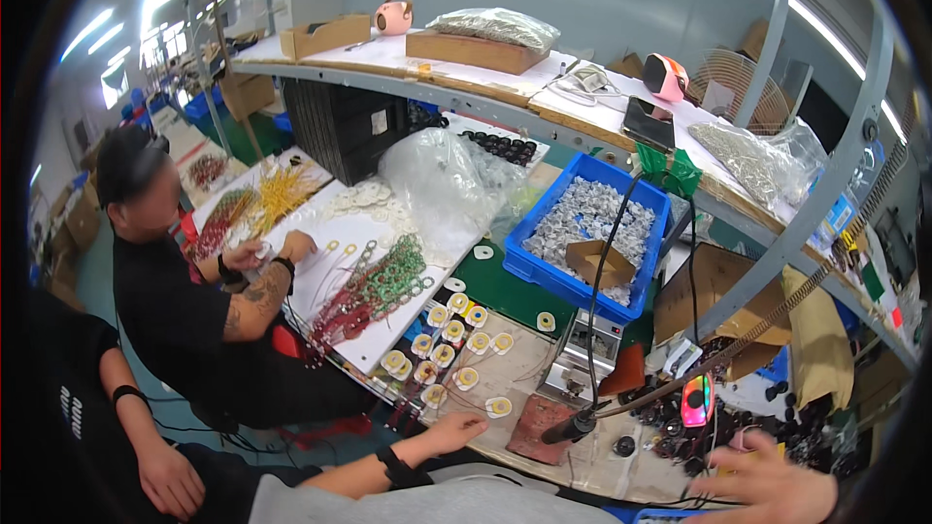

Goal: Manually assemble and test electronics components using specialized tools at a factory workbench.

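My left hand (452, 433), with a black wristband, hovers at the near edge of the worktable. Its fingers are pressed together; whatever is between them is too small to make out. Just beyond it, white pieces with yellow rings (466, 378) lie in rows, thin wires trailing from some. My right hand (767, 481) is low on the right, slightly blurred, fingers spread and holding nothing visible. Dark small parts (670, 437) and a device with coloured lights (696, 400) are near it. Between my hands are a reddish block (542, 427) and a black round part (624, 446).
A blue bin (515, 257) of grey-white parts stands behind a metal box (582, 354). A flexible arm (738, 344) and black cables cross the bench. At left, a co-worker (184, 281) handles parts beside green-ringed wires (388, 277); another person's arm (146, 437) hangs nearby.
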`<state>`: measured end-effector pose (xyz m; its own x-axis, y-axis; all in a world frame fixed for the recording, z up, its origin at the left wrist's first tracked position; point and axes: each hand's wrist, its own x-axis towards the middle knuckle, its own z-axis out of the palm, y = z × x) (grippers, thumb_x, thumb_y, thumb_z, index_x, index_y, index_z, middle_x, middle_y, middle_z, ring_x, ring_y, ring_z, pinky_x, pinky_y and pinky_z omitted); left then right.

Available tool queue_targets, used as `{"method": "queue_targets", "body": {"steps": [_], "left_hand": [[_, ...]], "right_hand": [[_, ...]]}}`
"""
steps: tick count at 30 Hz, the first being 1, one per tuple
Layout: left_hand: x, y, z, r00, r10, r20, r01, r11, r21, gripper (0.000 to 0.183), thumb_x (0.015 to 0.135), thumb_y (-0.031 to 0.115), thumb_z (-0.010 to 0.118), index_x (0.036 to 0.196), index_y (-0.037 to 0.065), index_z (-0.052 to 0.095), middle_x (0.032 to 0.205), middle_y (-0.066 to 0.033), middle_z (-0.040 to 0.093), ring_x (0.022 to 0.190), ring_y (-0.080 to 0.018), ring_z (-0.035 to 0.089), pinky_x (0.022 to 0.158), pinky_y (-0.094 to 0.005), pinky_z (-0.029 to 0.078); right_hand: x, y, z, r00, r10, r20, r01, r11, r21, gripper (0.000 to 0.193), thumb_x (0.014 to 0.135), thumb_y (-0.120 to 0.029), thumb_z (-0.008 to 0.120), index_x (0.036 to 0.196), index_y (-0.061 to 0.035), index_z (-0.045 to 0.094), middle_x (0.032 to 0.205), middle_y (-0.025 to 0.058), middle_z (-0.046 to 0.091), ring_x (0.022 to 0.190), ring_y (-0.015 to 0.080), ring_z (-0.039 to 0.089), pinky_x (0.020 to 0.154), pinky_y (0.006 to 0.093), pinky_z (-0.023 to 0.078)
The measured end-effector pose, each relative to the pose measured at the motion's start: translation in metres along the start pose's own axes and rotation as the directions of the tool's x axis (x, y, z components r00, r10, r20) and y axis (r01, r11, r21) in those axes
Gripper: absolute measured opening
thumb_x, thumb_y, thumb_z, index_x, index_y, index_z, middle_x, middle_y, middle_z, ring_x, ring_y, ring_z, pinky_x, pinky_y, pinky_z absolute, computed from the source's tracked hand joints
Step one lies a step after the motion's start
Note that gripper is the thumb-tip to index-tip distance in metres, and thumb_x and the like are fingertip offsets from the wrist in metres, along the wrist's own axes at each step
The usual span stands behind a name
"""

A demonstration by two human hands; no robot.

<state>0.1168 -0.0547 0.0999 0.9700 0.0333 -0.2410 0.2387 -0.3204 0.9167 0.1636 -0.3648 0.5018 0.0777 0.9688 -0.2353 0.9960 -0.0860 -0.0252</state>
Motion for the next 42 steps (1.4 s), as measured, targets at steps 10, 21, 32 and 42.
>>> {"method": "queue_targets", "body": {"steps": [10, 21, 32, 42], "left_hand": [[-0.001, -0.003, -0.002, 1.0, 0.004, 0.031, -0.006, 0.997, 0.072, 0.04, 0.087, 0.035, 0.05, 0.102, -0.001, 0.058, 0.091, -0.016, 0.063, 0.084, -0.0236, 0.06, 0.075, -0.0331, 0.046], [0.03, -0.015, 0.01, 0.974, -0.157, 0.163, 0.194, 0.951, -0.24, 0.034, 0.088, 0.025, 0.052, 0.101, -0.006, 0.058, 0.092, -0.0101, 0.062, 0.084, -0.015, 0.056, 0.077, -0.0261, 0.043], [0.051, 0.011, -0.004, 0.947, -0.251, 0.203, 0.271, 0.959, -0.08, 0.03, 0.087, 0.023, 0.054, 0.1, -0.004, 0.056, 0.092, -0.0096, 0.061, 0.082, -0.0151, 0.058, 0.073, -0.0257, 0.045], [0.146, 0.112, -0.005, 0.956, 0.273, -0.109, -0.266, 0.961, 0.068, 0.029, 0.084, 0.017, 0.057, 0.104, -0.004, 0.055, 0.08, -0.0064, 0.061, 0.074, -0.0125, 0.057, 0.068, -0.0253, 0.045]], "right_hand": [[0.003, 0.008, 0.037, 0.992, -0.018, -0.122, 0.087, 0.8, 0.594, 0.036, 0.077, -0.031, 0.063, 0.105, -0.0084, 0.057, 0.115, 0.0164, 0.051, 0.113, 0.0367, 0.044, 0.097, 0.0503, 0.027], [0.06, 0.006, 0.332, 0.084, 0.946, 0.312, 0.25, -0.324, 0.913, 0.022, 0.086, -0.016, 0.056, 0.099, 0.0022, 0.058, 0.087, 0.0028, 0.06, 0.079, 0.0083, 0.052, 0.071, 0.0216, 0.042], [-0.014, 0.051, 0.39, -0.248, 0.812, 0.528, 0.742, -0.191, 0.642, 0.038, 0.088, -0.03, 0.049, 0.124, -0.0168, 0.045, 0.117, 0.0017, 0.046, 0.106, 0.0152, 0.039, 0.09, 0.0353, 0.03], [0.009, 0.015, 0.421, 0.083, 0.841, 0.534, 0.729, -0.417, 0.543, 0.025, 0.088, -0.023, 0.051, 0.107, -0.0067, 0.055, 0.103, 0.0062, 0.059, 0.09, 0.0155, 0.054, 0.08, 0.0289, 0.04]]}}
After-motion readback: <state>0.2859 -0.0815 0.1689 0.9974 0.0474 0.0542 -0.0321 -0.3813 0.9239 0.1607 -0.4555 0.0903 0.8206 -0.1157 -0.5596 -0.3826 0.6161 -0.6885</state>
